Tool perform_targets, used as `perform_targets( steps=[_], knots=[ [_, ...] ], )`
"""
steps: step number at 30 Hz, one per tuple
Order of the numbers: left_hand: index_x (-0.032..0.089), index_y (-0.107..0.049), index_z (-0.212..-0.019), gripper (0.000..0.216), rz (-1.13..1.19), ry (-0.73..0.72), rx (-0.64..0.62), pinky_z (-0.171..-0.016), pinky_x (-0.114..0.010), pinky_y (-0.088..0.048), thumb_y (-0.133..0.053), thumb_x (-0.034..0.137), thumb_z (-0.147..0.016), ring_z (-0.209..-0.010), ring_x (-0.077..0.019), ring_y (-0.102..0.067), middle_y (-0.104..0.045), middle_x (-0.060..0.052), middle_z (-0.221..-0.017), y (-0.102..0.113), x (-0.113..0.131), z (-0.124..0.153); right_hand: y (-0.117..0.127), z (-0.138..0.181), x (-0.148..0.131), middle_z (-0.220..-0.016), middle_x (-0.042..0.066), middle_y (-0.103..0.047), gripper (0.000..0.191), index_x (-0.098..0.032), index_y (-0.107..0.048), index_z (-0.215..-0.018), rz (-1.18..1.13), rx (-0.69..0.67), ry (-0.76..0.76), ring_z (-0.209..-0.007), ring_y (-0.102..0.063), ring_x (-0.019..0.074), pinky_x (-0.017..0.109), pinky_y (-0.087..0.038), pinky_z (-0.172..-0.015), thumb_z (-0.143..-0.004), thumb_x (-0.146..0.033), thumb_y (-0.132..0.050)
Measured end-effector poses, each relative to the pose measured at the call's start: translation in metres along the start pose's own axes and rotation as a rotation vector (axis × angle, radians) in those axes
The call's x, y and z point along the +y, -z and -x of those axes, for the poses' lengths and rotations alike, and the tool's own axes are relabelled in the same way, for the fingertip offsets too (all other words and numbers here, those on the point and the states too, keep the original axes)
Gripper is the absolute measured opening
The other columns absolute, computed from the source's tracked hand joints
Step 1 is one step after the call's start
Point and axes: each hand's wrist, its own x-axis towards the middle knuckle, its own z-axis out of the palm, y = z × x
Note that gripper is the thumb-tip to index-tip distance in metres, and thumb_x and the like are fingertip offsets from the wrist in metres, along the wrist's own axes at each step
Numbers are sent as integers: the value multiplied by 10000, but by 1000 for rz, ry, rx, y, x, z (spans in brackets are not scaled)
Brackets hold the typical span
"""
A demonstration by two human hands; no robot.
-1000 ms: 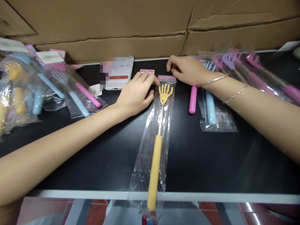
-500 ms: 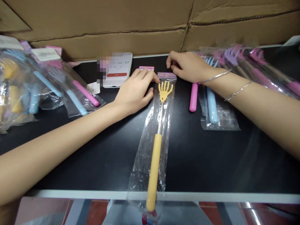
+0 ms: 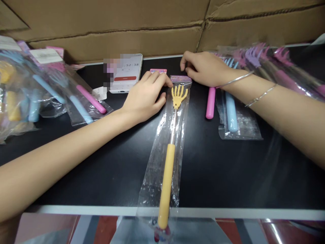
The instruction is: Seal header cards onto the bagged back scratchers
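A yellow back scratcher with a hand-shaped head lies in a clear plastic sleeve on the black table, its handle end over the front edge. A pink header card sits at the sleeve's top. My left hand rests beside the scratcher's head, fingers curled, fingertips pressing the sleeve's top left corner. My right hand lies at the card's right end, fingers bent and pinching its edge. Two thin bangles circle my right wrist.
A phone with a timer lies at the back. Bagged scratchers are piled at the left. A pink scratcher, a blue one and a purple and pink heap lie at the right. Cardboard boxes stand behind.
Both hands keep their places at the sleeve's top. The view has tilted slightly, so everything sits a little higher in the picture.
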Motion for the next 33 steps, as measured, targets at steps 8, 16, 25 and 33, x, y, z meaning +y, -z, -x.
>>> perform_targets(
  steps=[8, 16, 25, 33],
  knots=[
    [254, -581, -1147, 310, 33, 4, -3, -1119, -480, -437, -459, 156, -879, -1247, -300, -509, -619, -76, -1186, 0, -1, -1, 1, 2, -3, -934, 63, -701, 316, -277, -607, -1048, -10, -8, -23, -911, -665, 230, 387, -475, -825, -803, -231, -412],
    [240, -562, -1131, 273, -20, 15, -37, -1099, -453, -444, -450, 144, -901, -1229, -285, -515, -618, -62, -1220, 3, 2, -1, 7, 4, -9, -998, 74, -697, 343, -250, -603, -1114, 20, -49, -41, -975, -657, 250, 368, -453, -842, -840, -198, -403],
    [241, -546, -1117, 209, 24, 29, -45, -1126, -461, -422, -468, 186, -931, -1238, -284, -503, -612, -57, -1229, 4, 2, -1, 12, 6, -9, -1074, 111, -697, 343, -206, -595, -1153, 14, -87, -27, -982, -631, 294, 339, -361, -773, -869, -175, -404],
    [257, -558, -1123, 215, 46, 25, -26, -1128, -458, -425, -485, 228, -922, -1235, -283, -502, -625, -46, -1216, 3, 0, -1, 10, 5, -9, -1058, 105, -691, 357, -199, -597, -1177, 26, -93, -18, -964, -622, 280, 323, -341, -763, -877, -170, -406]
  ],
)
